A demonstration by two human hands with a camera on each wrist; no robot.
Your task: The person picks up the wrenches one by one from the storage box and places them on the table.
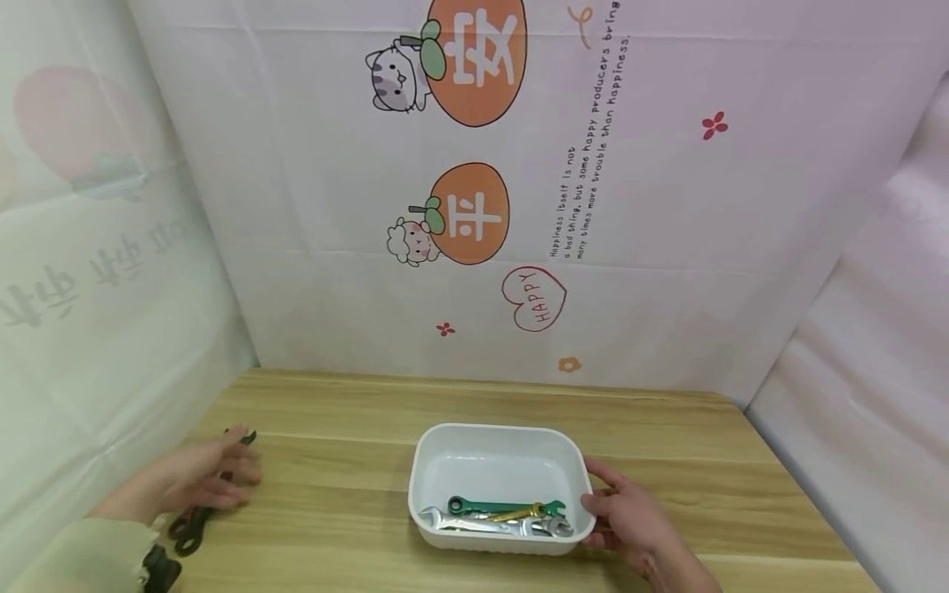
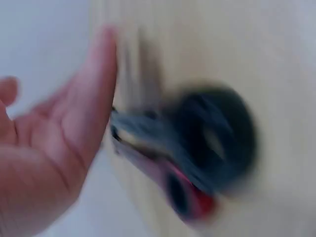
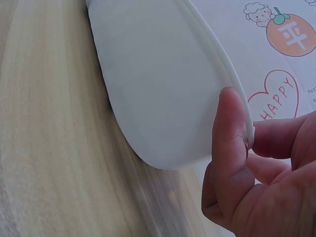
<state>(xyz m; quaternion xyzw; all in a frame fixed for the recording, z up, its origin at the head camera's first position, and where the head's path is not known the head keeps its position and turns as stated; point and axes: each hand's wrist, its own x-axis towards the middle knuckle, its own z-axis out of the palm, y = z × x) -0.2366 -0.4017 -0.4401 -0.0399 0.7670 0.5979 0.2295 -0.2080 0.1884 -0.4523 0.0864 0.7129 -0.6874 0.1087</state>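
My left hand (image 1: 203,473), blurred, is over dark wrenches at the table's left side, its fingers extended. In the left wrist view the fingers point away beside a black ring-ended wrench (image 2: 217,138) and a smaller red one (image 2: 197,202), both smeared by motion. A white plastic box (image 1: 500,542) sits at the front middle of the table. My right hand (image 1: 630,523) pinches the box's right rim between thumb and finger, as the right wrist view also shows. Inside lie a green wrench (image 1: 497,506), a gold one (image 1: 519,514) and silver wrenches (image 1: 482,522), along the near side.
The wooden table (image 1: 334,478) is enclosed at the back by a printed white cloth (image 1: 356,313) with orange fruit drawings. More pale cloth hangs at the left (image 1: 74,371) and right (image 1: 853,371). A dark device (image 1: 161,568) is strapped to the left wrist.
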